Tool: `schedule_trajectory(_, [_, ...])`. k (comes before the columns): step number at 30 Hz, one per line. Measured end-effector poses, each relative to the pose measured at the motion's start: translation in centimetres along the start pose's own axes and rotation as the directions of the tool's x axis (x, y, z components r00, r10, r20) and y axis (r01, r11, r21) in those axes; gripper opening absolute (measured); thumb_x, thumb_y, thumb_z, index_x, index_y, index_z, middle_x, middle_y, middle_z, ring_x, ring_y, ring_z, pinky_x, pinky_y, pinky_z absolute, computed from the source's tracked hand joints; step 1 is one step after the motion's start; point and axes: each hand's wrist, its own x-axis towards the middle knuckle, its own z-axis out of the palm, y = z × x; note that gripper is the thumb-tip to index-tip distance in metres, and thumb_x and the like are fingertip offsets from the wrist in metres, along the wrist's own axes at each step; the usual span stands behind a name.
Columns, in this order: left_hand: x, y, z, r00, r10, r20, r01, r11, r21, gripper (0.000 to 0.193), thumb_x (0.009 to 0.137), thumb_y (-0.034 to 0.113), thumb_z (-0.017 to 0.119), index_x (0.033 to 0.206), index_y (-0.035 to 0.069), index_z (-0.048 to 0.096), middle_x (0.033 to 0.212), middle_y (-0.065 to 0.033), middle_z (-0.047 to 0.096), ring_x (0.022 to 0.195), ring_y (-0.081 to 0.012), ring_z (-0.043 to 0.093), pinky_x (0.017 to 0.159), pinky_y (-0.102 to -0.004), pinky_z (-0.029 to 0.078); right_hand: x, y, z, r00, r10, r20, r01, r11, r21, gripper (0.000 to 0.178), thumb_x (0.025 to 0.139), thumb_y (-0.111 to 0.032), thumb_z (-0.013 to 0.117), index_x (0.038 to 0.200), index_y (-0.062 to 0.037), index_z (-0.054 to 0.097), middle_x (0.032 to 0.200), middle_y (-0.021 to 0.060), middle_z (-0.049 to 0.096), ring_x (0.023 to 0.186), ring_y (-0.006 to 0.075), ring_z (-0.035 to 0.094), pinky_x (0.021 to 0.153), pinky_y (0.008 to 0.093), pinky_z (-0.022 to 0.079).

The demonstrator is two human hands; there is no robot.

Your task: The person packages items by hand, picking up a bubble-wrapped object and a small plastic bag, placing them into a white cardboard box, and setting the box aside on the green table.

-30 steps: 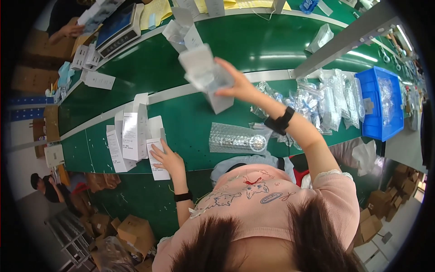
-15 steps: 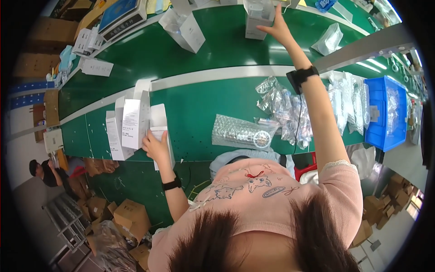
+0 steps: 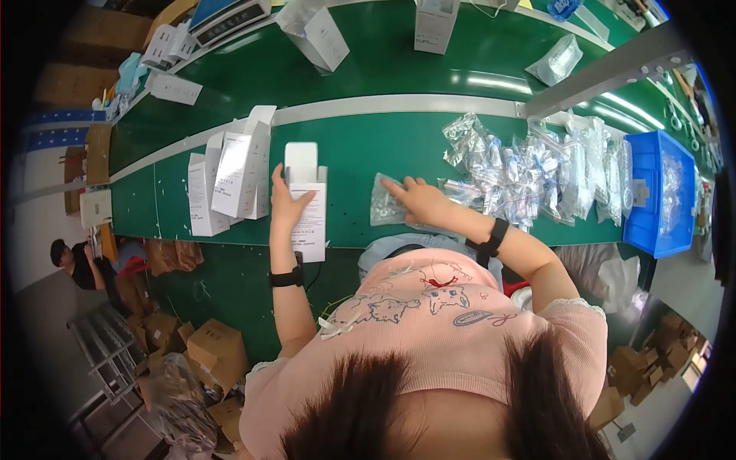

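A white carton (image 3: 309, 222) with its top flap raised stands at the table's front edge. Beside its left side is my left hand (image 3: 287, 205), fingers stretched upward and thumb against the carton. My right hand (image 3: 424, 202) closes over a clear bubble-wrap pouch (image 3: 386, 205) lying in front of me; the hand covers much of it, and what is inside cannot be made out. Several more white cartons (image 3: 234, 176) stand together left of my left hand. Right of my right hand lies a pile of clear plastic packets (image 3: 498, 176).
A blue bin (image 3: 640, 195) holding clear bags stands at the right end. On the raised far shelf are an open carton (image 3: 313, 38), another white carton (image 3: 435, 31) and a clear bag (image 3: 556, 60). A grey metal post (image 3: 606, 70) slants over the right side.
My right hand has come back from the carton on the far shelf to the bubble-wrap pouch. My left hand and the near carton have shifted right, away from the grouped cartons.
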Motion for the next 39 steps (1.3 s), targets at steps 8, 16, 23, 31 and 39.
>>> schedule_trajectory(8, [-4.0,10.0,1.5,0.912,0.41,-0.022,-0.395,0.889,0.231,0.087,0.053,0.012,0.079,0.128,0.018,0.034,0.123,-0.0177,0.036,0.105,-0.0318,0.047,0.087,-0.0338,0.041,-2.4,3.8,-7.8,0.82,0.336,-0.463,0.412,0.217,0.885,0.074,0.065,-0.001,0.054,0.133,-0.0101,0.026,0.115,0.0109,0.048,0.097,0.0261,0.053,0.084,0.0338,0.045])
schedule_trajectory(16, [-5.8,15.1,7.4,0.802,0.597,0.019,-0.597,0.8,0.055,0.077,0.053,0.015,0.081,0.115,0.006,0.036,0.123,-0.0227,0.037,0.104,-0.0338,0.048,0.082,-0.0395,0.043,-1.4,-0.8,-12.9,0.37,0.78,-0.504,0.82,-0.02,0.572,0.059,0.072,-0.006,0.06,0.125,-0.0068,0.033,0.119,0.0111,0.041,0.109,0.0226,0.043,0.093,0.0345,0.037])
schedule_trajectory(23, [-5.0,14.0,10.0,0.727,0.635,-0.26,-0.661,0.75,-0.019,0.076,0.053,0.013,0.083,0.101,0.007,0.025,0.12,-0.0297,0.038,0.103,-0.0368,0.05,0.081,-0.0396,0.044,-2.0,-1.9,-11.4,0.144,0.367,-0.919,0.441,0.808,0.391,0.049,0.072,-0.008,0.064,0.117,-0.008,0.045,0.118,0.0126,0.042,0.107,0.026,0.042,0.089,0.0349,0.037])
schedule_trajectory(31, [-2.2,13.9,10.9,0.567,0.695,-0.442,-0.814,0.556,-0.17,0.074,0.057,0.016,0.083,0.1,0.007,0.024,0.119,-0.0282,0.038,0.102,-0.0319,0.048,0.083,-0.0385,0.04,-4.6,3.3,-9.6,0.43,0.26,-0.865,0.33,0.846,0.419,0.046,0.072,-0.015,0.065,0.116,-0.0105,0.053,0.109,0.0115,0.051,0.104,0.0268,0.046,0.087,0.0368,0.039])
schedule_trajectory(39, [-3.2,8.9,10.4,0.881,0.412,-0.234,-0.45,0.883,-0.137,0.074,0.061,0.02,0.081,0.109,0.006,0.026,0.127,-0.0225,0.031,0.116,-0.029,0.038,0.092,-0.0354,0.034,-5.4,14.0,-3.2,0.597,0.664,-0.449,-0.74,0.672,0.01,0.04,0.072,-0.023,0.064,0.11,-0.0149,0.056,0.102,0.0103,0.058,0.101,0.0274,0.05,0.092,0.0565,0.027])
